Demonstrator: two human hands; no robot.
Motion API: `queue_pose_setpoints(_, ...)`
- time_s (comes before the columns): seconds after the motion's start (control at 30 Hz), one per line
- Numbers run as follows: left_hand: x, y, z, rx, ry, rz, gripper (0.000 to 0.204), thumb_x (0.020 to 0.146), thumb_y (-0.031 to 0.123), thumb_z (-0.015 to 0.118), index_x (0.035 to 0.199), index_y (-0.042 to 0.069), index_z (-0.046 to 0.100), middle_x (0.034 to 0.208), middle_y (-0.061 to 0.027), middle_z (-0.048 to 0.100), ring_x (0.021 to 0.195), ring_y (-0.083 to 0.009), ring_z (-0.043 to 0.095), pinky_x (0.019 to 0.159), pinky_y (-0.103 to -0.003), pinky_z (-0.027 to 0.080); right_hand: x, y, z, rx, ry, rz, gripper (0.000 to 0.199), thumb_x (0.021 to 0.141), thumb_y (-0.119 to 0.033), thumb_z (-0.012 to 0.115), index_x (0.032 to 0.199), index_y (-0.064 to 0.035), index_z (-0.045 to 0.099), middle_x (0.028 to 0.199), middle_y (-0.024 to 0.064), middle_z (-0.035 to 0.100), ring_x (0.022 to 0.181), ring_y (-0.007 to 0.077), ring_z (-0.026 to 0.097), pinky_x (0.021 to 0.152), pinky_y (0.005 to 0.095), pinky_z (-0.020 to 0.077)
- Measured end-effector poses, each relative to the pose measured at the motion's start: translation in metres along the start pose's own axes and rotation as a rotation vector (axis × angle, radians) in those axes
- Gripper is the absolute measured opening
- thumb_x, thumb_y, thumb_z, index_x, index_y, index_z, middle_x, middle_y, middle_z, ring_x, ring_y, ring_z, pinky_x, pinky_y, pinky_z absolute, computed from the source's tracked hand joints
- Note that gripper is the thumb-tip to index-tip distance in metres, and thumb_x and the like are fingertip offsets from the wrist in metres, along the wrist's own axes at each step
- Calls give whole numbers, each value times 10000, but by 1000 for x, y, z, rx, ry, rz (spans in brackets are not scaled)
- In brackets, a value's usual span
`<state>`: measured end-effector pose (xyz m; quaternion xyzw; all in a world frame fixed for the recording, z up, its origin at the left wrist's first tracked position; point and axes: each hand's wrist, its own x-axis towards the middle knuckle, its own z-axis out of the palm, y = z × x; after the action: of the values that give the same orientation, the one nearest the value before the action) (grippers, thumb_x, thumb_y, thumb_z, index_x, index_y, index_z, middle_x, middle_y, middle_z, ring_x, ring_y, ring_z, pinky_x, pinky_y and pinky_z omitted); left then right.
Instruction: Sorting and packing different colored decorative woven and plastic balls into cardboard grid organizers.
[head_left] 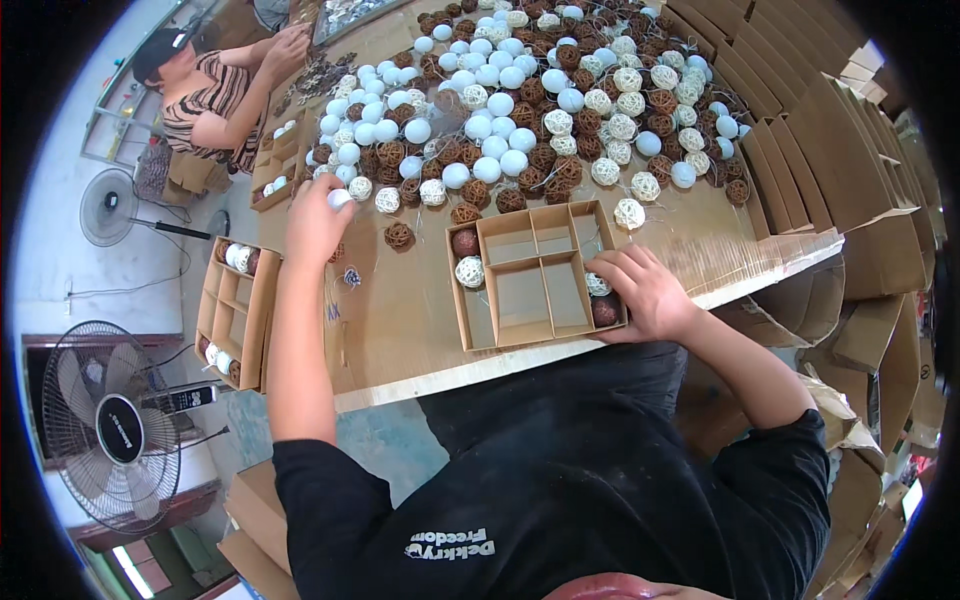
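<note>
In front of me on the table lies a shallow cardboard box [500, 345] with dividers. Its left compartment holds a dark brown ball [465, 243] above a white woven ball [469, 271]. Another white woven ball [597, 284] and a dark brown ball [606, 311] sit in the right end. My right hand [645, 295] grips that end, fingers over its edge beside these balls. Farther left, my left hand [318, 222] pinches a smooth white ball [339, 199] at the near edge of a large spread of balls.
White, cream woven and brown woven balls [490, 125] cover the table's far part. A loose brown woven ball [399, 236] lies near my left hand. Partly filled boxes [236, 315] stand left. Cardboard dividers [790, 175] stack right. A co-worker [215, 100] and fans [118, 428] are left.
</note>
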<state>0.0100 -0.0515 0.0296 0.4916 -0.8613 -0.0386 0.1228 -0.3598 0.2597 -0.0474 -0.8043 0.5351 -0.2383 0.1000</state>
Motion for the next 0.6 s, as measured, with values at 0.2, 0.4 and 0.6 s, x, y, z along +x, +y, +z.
queue_pose_setpoints(0.2,-47,70,-62,-964,-702,88,372,843,22,823,1170,57,648,1062,-21,717,935,-100,687,817,-289,570,1,-1,-4,1,-1,-4,906,696,-418,898,1436,-63,514,1335,136,597,1199,360,578,1042,483,483)
queue_pose_setpoints(0.4,-93,129,-14,-290,-659,458,335,819,120,821,1078,66,616,1040,-119,657,925,-299,707,776,-419,595,3,-2,-4,0,-5,7,910,699,-420,899,1437,-61,509,1336,138,594,1213,366,572,1053,493,476)
queue_pose_setpoints(0.6,-128,151,27,37,-321,386,375,819,105,810,1081,23,554,1075,-172,557,960,-352,690,798,-506,591,5,-1,-11,-1,-68,-30,931,733,-491,880,1456,-57,486,1366,176,565,1221,390,573,1054,500,481)
